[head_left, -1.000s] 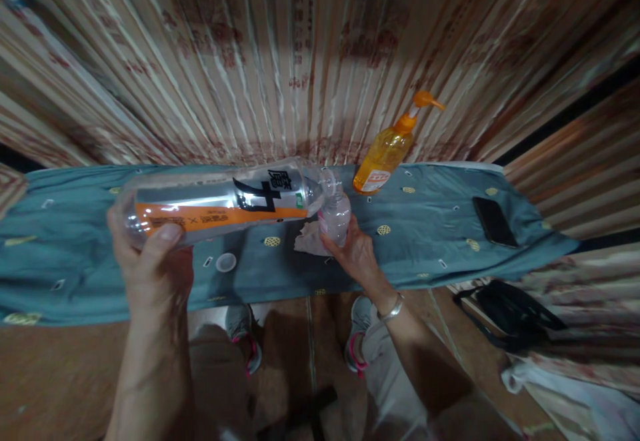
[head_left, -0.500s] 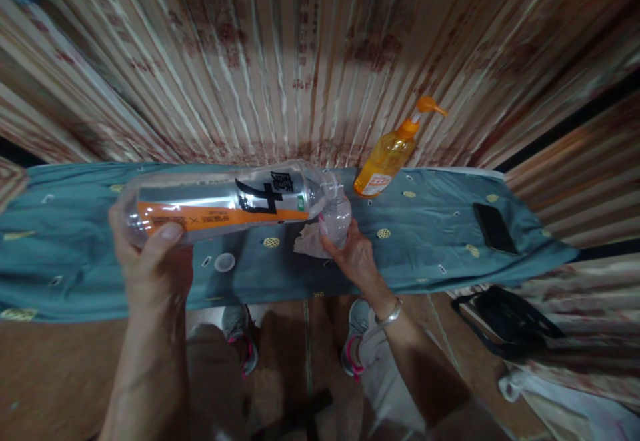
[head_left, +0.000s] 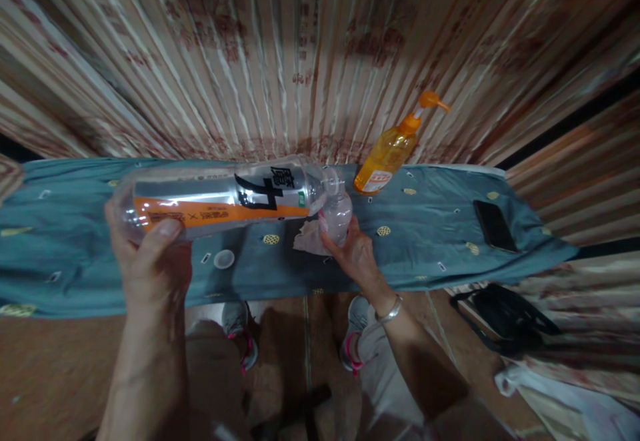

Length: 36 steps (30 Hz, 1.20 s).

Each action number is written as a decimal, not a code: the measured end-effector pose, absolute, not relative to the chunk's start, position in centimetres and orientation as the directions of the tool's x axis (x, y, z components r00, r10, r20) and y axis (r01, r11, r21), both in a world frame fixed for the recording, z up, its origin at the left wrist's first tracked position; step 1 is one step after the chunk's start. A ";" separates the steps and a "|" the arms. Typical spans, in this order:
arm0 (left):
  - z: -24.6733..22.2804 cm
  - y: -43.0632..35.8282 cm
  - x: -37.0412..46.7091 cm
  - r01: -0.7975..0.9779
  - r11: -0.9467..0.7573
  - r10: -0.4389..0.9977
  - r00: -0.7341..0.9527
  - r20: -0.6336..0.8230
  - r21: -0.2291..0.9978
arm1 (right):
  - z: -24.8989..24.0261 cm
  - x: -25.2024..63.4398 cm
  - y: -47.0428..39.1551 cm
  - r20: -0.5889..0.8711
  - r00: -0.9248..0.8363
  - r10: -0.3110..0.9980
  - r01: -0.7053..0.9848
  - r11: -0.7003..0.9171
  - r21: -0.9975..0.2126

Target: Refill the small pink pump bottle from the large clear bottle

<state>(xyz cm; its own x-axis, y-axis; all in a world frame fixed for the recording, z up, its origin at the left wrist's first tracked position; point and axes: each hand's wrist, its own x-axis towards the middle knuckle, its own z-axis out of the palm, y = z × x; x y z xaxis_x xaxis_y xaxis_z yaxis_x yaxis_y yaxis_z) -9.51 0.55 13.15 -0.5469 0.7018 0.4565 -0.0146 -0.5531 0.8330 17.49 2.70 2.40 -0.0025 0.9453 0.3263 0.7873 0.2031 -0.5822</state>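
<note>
My left hand point(head_left: 153, 254) is wrapped round the base of a large clear plastic bottle point(head_left: 215, 198) with an orange and silver label. The bottle lies nearly level in the air, its neck pointing right. Its mouth meets the top of a small clear bottle point(head_left: 337, 214), which my right hand point(head_left: 353, 248) grips from the right. Whether liquid passes between the two cannot be made out. Beneath the small bottle a pale crumpled cloth point(head_left: 307, 240) rests on the teal tablecloth point(head_left: 410, 254). A round whitish cap point(head_left: 224, 259) lies between my hands.
An orange pump bottle point(head_left: 385, 158) stands at the back, right of the small bottle. Toward the right end lies a black phone point(head_left: 495, 226). Pleated curtains point(head_left: 300, 61) hang behind the table. A black bag point(head_left: 510, 314) is below at the right.
Both bottles and both hands hold almost the same pose. The view has shifted slightly.
</note>
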 end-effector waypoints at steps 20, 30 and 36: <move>13.0 0.6 -9.6 0.041 -0.552 0.698 -0.524 0.488 0.833 | 2.5 17.5 2.6 0.343 -0.019 0.939 0.786 0.226 -0.576; 13.2 0.6 -9.3 -0.014 -0.549 0.697 -0.560 0.448 0.836 | 2.4 17.5 2.6 0.347 -0.015 0.938 0.792 0.223 -0.568; 13.1 0.7 -9.5 -0.027 -0.569 0.700 -0.541 0.467 0.822 | 2.4 17.5 2.6 0.344 -0.033 0.938 0.793 0.234 -0.562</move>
<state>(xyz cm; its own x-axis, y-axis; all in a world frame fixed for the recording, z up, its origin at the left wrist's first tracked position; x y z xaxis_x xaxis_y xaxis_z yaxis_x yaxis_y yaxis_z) -9.51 0.71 13.07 -0.5406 0.7000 0.4666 -0.0270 -0.5688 0.8220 17.53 2.64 2.43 -0.0328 0.9383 0.3442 0.7932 0.2340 -0.5623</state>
